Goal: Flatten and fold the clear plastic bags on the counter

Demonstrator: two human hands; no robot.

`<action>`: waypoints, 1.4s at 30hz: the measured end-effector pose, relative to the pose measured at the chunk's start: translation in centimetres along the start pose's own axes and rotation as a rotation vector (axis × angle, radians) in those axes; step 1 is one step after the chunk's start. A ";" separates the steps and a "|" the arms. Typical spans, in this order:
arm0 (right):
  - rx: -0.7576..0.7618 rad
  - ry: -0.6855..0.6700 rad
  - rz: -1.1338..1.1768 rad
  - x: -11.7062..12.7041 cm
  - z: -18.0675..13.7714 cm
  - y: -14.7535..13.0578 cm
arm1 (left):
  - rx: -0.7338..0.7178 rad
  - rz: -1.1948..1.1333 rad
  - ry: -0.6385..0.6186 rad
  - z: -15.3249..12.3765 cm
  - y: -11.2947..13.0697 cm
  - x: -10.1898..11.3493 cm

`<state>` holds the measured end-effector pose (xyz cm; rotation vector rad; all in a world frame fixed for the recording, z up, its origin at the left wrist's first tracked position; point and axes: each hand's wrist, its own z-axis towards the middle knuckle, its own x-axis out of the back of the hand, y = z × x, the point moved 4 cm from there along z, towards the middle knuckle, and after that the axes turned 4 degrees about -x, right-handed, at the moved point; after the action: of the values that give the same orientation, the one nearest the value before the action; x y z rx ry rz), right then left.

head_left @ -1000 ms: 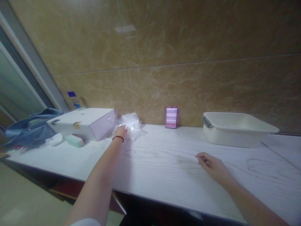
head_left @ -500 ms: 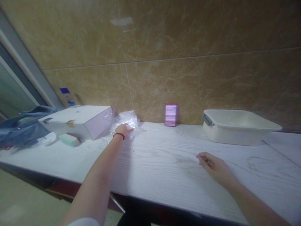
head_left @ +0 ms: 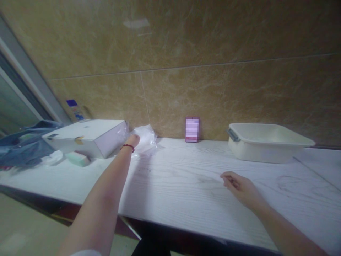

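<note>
My left hand (head_left: 132, 140), with a red cord at the wrist, reaches far across the white tabletop (head_left: 176, 177) and is closed on a crumpled clear plastic bag (head_left: 144, 138) by the tiled wall. The bag lies right beside a flat white box (head_left: 87, 137). My right hand (head_left: 238, 185) rests on the table at the right with its fingers curled in; whether anything sits in them is hidden.
A cream plastic basin (head_left: 266, 142) with a grey handle stands at the back right. A small pink box (head_left: 192, 129) leans on the wall. A pale green sponge (head_left: 77, 159) and blue cloth (head_left: 23, 147) lie at the left.
My left hand has moved slightly left and up on the plastic bag, which now looks lifted and bunched. My right hand has stayed put.
</note>
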<state>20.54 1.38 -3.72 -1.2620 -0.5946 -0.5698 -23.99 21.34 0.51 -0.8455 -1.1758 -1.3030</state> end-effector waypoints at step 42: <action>0.266 -0.085 -0.263 0.4 5.4 -17.7 | -0.741 -0.539 -0.196 -16.3 14.4 13.8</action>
<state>8.17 2.87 9.95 -0.9665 -0.8857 -0.6338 -8.77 3.97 11.88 -1.2516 -1.1121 -2.2120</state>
